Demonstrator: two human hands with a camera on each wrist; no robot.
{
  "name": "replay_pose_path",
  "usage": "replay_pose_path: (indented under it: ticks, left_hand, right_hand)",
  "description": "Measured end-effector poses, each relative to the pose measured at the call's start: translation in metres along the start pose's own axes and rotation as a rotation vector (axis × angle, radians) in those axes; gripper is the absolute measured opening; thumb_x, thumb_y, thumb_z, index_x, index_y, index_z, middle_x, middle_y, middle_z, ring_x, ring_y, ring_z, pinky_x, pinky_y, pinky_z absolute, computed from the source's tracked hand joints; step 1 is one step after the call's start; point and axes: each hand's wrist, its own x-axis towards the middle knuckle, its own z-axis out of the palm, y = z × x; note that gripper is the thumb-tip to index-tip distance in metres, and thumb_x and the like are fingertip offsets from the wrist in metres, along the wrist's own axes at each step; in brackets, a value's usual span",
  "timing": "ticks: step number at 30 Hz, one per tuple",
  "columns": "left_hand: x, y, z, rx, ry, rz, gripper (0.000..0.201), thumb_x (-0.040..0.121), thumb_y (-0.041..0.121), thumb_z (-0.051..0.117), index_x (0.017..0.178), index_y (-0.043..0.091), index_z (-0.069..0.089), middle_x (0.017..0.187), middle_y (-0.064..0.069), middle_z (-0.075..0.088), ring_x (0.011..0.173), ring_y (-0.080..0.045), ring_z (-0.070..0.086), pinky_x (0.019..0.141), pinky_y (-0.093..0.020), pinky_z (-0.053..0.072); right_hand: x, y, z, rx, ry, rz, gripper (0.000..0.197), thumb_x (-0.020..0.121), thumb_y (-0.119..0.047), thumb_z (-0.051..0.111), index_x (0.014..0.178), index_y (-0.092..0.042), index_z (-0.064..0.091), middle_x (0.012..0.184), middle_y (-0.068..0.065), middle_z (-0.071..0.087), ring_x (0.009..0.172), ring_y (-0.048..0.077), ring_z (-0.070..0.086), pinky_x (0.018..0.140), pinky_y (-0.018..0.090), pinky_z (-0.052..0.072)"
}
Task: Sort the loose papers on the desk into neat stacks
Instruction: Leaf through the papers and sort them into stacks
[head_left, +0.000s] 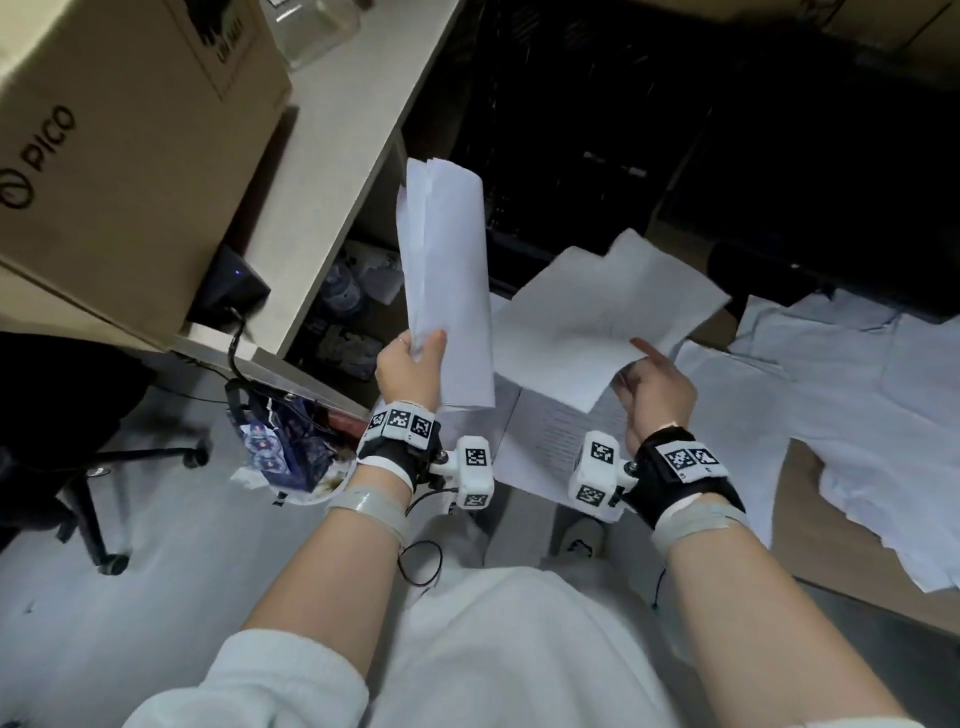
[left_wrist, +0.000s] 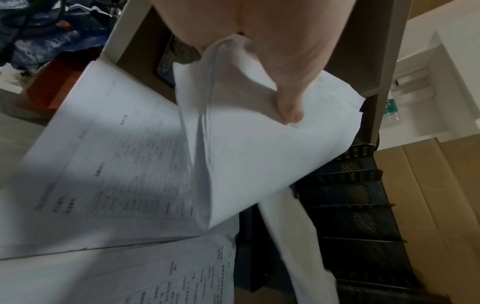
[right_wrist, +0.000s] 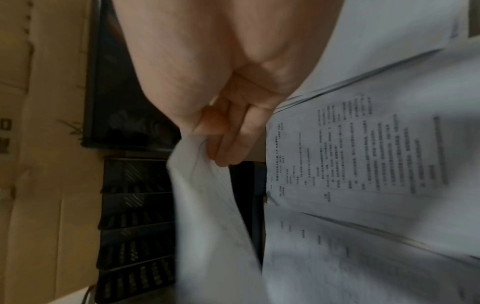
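A curled bundle of white paper sheets is held upright above the near left edge of the worktop, gripped at its lower end by the left hand; in the left wrist view the thumb is seen pressed across the bundle, with the fingers wrapped behind it. A second, smaller batch of white printed sheets is lifted just right of the bundle, pinched at its near corner by the right hand, thumb on top and fingers folded beneath.

The step in hand is judged to be gathering: loose sheets are being collected from the worktop and brought toward the bundle. The next move probably calls for the right-hand batch to be laid against the bundle, edges squared, and the set tapped level on the worktop before being put down as a stack.

Two held batches are counted, one in each hand. One flat printed white page lies below the hands, and a spread of overlapping white sheets lies to the right on the worktop; their number cannot be told. Farther off, one black slotted plastic file tray is seen, and at far left one brown cardboard box on a pale shelf unit.
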Motion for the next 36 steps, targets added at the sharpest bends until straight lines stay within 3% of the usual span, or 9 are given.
replay_pose_path:
  ticks: [5,9,11,13,16,20,24,29,36]
  left_hand:
    - [-0.008,0.007,-0.002,-0.073,0.081,0.019,0.015,0.086,0.025,0.074,0.096,0.013,0.074,0.079,0.007,0.07,0.069,0.001,0.065,0.064,-0.01,0.049]
    - [-0.019,0.008,-0.005,-0.158,0.174,0.027,0.004,0.087,0.021,0.074,0.087,0.019,0.071,0.082,0.006,0.073,0.073,-0.002,0.068,0.075,-0.019,0.056]
    - [-0.024,0.008,-0.007,-0.181,0.218,0.031,0.006,0.087,0.021,0.075,0.082,0.022,0.07,0.084,0.004,0.074,0.078,-0.01,0.07,0.079,-0.027,0.058]
    - [-0.03,0.004,-0.006,-0.163,0.231,0.039,0.008,0.086,0.023,0.075,0.08,0.021,0.07,0.083,0.003,0.074,0.078,-0.012,0.07,0.078,-0.029,0.058]
    - [-0.042,-0.003,-0.001,-0.133,0.221,0.04,0.01,0.085,0.025,0.076,0.082,0.018,0.071,0.08,0.006,0.073,0.075,-0.009,0.069,0.076,-0.026,0.057]
    - [-0.061,-0.008,0.002,-0.094,0.204,0.045,0.01,0.088,0.024,0.074,0.09,0.014,0.072,0.08,0.009,0.071,0.07,0.002,0.064,0.065,-0.009,0.049]
    - [-0.057,-0.011,-0.006,-0.12,0.222,0.024,0.012,0.086,0.027,0.075,0.091,0.016,0.073,0.084,0.005,0.074,0.079,-0.011,0.071,0.075,-0.024,0.056]
    - [-0.048,-0.011,-0.021,-0.113,0.201,0.0,0.009,0.086,0.028,0.076,0.089,0.02,0.072,0.084,0.007,0.075,0.081,-0.014,0.072,0.076,-0.033,0.06]
    - [-0.02,-0.026,-0.05,-0.013,0.119,-0.046,0.007,0.087,0.024,0.074,0.089,0.018,0.072,0.086,0.002,0.075,0.083,-0.018,0.072,0.081,-0.04,0.06]
  right_hand:
    - [0.004,-0.005,-0.004,-0.006,-0.005,-0.06,0.013,0.091,-0.013,0.069,0.098,-0.003,0.069,0.089,0.01,0.075,0.076,0.017,0.07,0.071,0.022,0.057]
    - [0.014,-0.006,-0.015,-0.169,0.075,-0.1,0.017,0.088,-0.03,0.073,0.096,-0.015,0.074,0.077,-0.009,0.068,0.067,0.006,0.061,0.064,0.019,0.05]
    - [0.019,-0.006,-0.023,-0.179,0.142,-0.077,0.033,0.081,-0.042,0.076,0.103,-0.019,0.076,0.085,-0.013,0.069,0.08,0.006,0.064,0.081,0.026,0.051]
    - [0.024,-0.007,-0.027,-0.353,0.246,-0.107,0.045,0.07,-0.059,0.073,0.101,-0.027,0.077,0.117,-0.008,0.067,0.11,0.016,0.059,0.101,0.038,0.046]
    - [0.024,-0.009,-0.026,-0.645,0.224,-0.241,0.03,0.076,-0.056,0.069,0.095,-0.034,0.075,0.144,-0.007,0.044,0.137,0.021,0.033,0.114,0.042,0.027]
    - [0.021,-0.013,-0.017,-0.47,-0.018,-0.288,0.03,0.092,-0.039,0.061,0.102,-0.013,0.073,0.09,-0.005,0.064,0.094,0.018,0.061,0.086,0.028,0.049]
    - [0.025,-0.01,-0.008,-0.445,-0.08,-0.231,0.028,0.098,-0.026,0.055,0.11,-0.003,0.063,0.098,0.005,0.06,0.088,0.019,0.054,0.069,0.018,0.037]
    - [0.034,0.033,0.004,-0.665,-0.221,0.009,0.02,0.092,-0.029,0.054,0.091,-0.009,0.056,0.082,0.011,0.06,0.079,0.029,0.062,0.069,0.038,0.048]
    - [0.027,0.087,0.047,-0.765,-0.235,0.11,0.022,0.096,-0.018,0.051,0.082,-0.003,0.055,0.08,0.016,0.059,0.073,0.031,0.059,0.067,0.037,0.048]
